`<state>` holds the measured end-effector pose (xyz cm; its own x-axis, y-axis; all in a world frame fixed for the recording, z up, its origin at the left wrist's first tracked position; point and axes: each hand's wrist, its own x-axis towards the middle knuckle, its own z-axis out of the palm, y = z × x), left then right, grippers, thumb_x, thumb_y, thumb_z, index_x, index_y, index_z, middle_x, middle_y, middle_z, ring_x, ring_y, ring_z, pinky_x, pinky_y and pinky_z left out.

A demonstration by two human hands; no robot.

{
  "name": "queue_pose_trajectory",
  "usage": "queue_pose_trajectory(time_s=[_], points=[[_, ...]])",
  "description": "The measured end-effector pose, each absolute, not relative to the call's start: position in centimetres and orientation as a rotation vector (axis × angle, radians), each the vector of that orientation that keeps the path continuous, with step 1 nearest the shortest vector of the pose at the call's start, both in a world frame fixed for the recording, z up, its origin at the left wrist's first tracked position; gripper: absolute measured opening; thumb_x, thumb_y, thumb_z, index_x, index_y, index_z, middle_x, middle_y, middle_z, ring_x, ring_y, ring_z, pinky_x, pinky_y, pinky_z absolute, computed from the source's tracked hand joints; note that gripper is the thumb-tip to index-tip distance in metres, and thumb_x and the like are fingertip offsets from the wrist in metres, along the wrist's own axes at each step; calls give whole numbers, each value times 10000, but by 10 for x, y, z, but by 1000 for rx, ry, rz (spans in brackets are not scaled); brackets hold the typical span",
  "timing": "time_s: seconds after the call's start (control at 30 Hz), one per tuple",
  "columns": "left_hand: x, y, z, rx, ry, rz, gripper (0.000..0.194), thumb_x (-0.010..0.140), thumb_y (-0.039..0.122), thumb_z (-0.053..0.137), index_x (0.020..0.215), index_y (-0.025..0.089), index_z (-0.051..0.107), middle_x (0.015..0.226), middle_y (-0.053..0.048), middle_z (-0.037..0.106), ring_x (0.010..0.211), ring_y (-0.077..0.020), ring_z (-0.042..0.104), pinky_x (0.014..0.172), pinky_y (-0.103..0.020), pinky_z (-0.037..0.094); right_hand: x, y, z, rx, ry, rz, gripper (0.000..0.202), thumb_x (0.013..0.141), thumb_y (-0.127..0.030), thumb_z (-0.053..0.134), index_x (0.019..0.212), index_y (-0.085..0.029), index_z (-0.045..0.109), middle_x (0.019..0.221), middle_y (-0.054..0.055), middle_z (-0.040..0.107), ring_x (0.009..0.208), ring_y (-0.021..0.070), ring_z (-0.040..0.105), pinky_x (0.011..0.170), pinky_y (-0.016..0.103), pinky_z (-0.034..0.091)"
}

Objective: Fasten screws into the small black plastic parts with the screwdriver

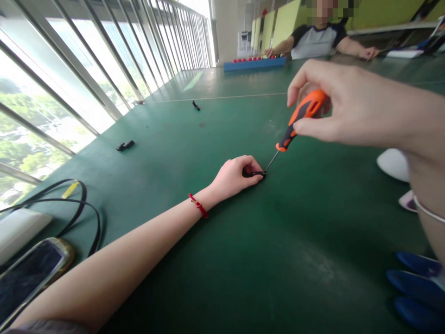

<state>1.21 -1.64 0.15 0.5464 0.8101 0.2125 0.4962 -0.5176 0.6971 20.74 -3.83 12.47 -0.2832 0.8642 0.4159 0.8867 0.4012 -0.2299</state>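
My right hand (333, 99) grips the orange and black handle of a screwdriver (301, 116). Its thin metal shaft slants down to the left, and the tip meets the end of a small black part (259, 174). My left hand (239, 174) rests on the green table and pinches that part between thumb and fingers. Most of the part is covered by the fingers, so its exact kind is hidden. Two similar small black pieces lie farther off on the tabletop, one black piece (125, 145) at the left and another black piece (196, 105) toward the back.
A phone (33, 273), a white box (22, 229) and a looped black cable (85, 199) lie at the left. White and blue objects (413, 280) sit at the right edge. Across the green table (156, 167), a person sits behind a blue rack (255, 64). Metal railings run along the left.
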Motion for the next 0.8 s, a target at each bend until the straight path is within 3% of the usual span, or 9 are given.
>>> queue_pose_trajectory(time_s=[0.1, 0.17, 0.23, 0.3, 0.43, 0.53, 0.63, 0.7, 0.8], points=[[12, -16, 2, 2208, 1049, 710, 120, 741, 246, 609, 811, 152, 633, 809, -23, 649, 717, -117, 562, 664, -221, 462, 206, -39, 125, -1501, -2224, -46, 263, 831, -425, 513, 736, -196, 598, 520, -54, 395, 473, 47, 334, 501, 239, 234], [12, -17, 2, 2210, 1042, 714, 120, 742, 244, 606, 813, 152, 635, 809, -22, 648, 717, -116, 562, 663, -220, 461, 205, -39, 125, -1489, -2217, -33, 286, 864, -388, 460, 709, -194, 601, 482, -54, 350, 448, 42, 308, 492, 237, 222], [12, -17, 1, 2211, 1037, 720, 122, 744, 248, 603, 813, 152, 635, 808, -22, 648, 716, -116, 562, 660, -219, 462, 204, -40, 124, -1460, -2189, -22, 88, 774, -282, 605, 833, -217, 595, 528, -73, 427, 467, 40, 354, 491, 225, 246], [12, -17, 1, 2211, 1036, 723, 125, 746, 253, 603, 813, 152, 634, 804, -21, 648, 714, -115, 563, 657, -219, 463, 203, -39, 124, -1443, -2172, -14, 269, 679, -257, 704, 910, -230, 569, 573, -84, 478, 476, 40, 377, 486, 218, 259], [13, -16, 1, 2207, 1039, 716, 118, 748, 247, 604, 816, 154, 632, 805, -20, 646, 711, -112, 564, 661, -219, 465, 202, -40, 123, -1449, -2185, -48, 288, 815, -445, 533, 705, -189, 608, 466, -61, 374, 415, 29, 283, 464, 231, 208], [13, -16, 1, 2183, 1034, 738, 142, 739, 231, 618, 851, 145, 627, 800, -21, 640, 718, -109, 568, 665, -217, 466, 203, -42, 123, -1436, -2168, -52, 104, 754, -298, 622, 784, -198, 613, 523, -62, 453, 443, 37, 338, 459, 221, 239], [11, -17, 3, 2160, 1021, 754, 164, 738, 220, 624, 879, 136, 631, 799, -23, 636, 720, -107, 572, 676, -219, 470, 201, -44, 124, -1421, -2161, -4, 265, 636, -188, 716, 863, -206, 580, 608, -62, 526, 493, 48, 405, 475, 215, 291], [10, -17, 3, 2175, 1013, 748, 137, 750, 219, 611, 854, 139, 649, 809, -28, 638, 723, -109, 574, 687, -225, 474, 196, -43, 125, -1458, -2140, 38, 157, 691, -294, 693, 739, -190, 586, 543, -56, 489, 463, 46, 373, 462, 224, 276], [7, -18, 3, 2212, 1016, 758, 125, 756, 219, 599, 823, 145, 675, 824, -34, 642, 732, -116, 579, 698, -235, 477, 188, -40, 126, -1538, -2082, 80, 328, 775, -448, 589, 590, -179, 578, 446, -44, 400, 412, 45, 294, 437, 245, 236]])
